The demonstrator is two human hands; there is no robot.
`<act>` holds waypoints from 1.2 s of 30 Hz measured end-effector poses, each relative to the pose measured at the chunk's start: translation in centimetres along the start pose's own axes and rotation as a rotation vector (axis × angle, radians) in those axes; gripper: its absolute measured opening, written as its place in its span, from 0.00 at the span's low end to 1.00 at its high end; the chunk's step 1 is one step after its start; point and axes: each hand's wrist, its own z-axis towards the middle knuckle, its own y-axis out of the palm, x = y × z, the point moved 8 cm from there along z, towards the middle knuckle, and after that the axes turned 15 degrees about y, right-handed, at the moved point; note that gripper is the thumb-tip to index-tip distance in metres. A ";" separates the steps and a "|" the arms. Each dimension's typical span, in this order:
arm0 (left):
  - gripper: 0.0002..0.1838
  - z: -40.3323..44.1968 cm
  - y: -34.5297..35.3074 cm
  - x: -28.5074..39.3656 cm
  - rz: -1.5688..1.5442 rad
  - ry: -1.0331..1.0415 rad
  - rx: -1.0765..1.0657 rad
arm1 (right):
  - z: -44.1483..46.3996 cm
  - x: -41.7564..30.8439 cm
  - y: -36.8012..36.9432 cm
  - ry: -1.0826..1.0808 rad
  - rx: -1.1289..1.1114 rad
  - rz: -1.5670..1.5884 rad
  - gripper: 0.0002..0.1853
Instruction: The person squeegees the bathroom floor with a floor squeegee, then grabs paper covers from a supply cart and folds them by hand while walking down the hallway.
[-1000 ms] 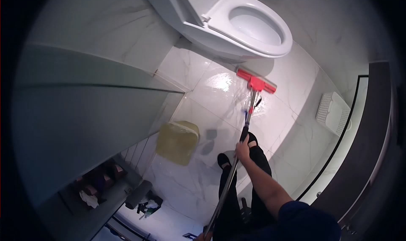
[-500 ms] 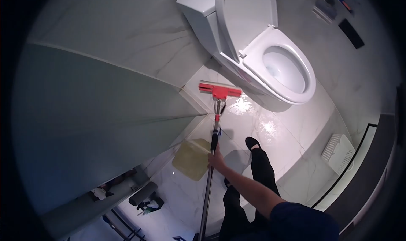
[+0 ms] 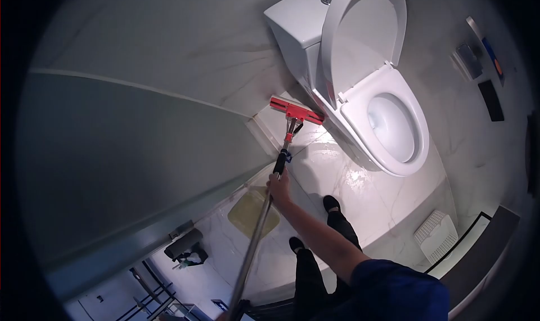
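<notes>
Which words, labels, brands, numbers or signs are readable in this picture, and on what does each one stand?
No readable text anywhere.
Red plastic mop head: no legible lettering.
Narrow blue-and-orange object: too small and blurred to tell whether it bears any marking.

Floor [image 3: 371,205]: laid in pale, grey-veined tiles; bright glare is reflected from it alongside the toilet.
Toilet [image 3: 360,115]: stood directly on the tiles, its lid raised.
Red mop head [image 3: 296,111]: placed just beside the toilet's base, near the corner; whether the tiles are touched cannot be told.
Black shoes: 2, set apart on the tiles.
Yellowish square piece [image 3: 243,213]: laid near the shoes, partly covered by the mop's pole.
</notes>
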 end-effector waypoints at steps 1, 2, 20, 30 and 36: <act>0.23 0.3 -3.2 5.9 0.152 0.100 0.109 | -0.2 -0.1 0.6 0.039 0.007 0.102 0.29; 0.21 0.0 -5.6 10.1 0.504 0.424 0.271 | -0.4 -0.6 1.2 0.074 0.014 0.208 0.28; 0.14 4.6 -16.4 25.5 0.769 0.608 0.636 | 6.0 -10.7 4.1 0.183 0.092 0.203 0.07; 0.12 -5.1 -0.7 11.0 0.979 0.508 0.285 | -2.0 0.7 -5.3 0.145 0.234 -0.863 0.44; 0.14 -9.8 7.0 -1.9 0.558 0.346 0.147 | -8.6 11.8 -13.3 0.249 0.156 -0.951 0.46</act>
